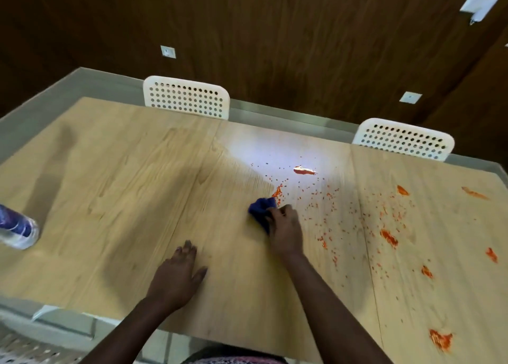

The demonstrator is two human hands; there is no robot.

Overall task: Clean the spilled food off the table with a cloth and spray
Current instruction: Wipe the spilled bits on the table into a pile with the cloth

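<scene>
right hand [284,230] fingers gripping bunched cloth [261,209] | left hand [176,275] fingers lying flat on desk [123,171] | risk — wiping is smearing red spill [357,218] wider

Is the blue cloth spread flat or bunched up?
Bunched: the blue cloth sits wadded under the right hand, whose fingers curl round it.

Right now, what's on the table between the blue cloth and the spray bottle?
Nothing: the head view shows only bare wood of the table between the blue cloth and the spray bottle.
</scene>
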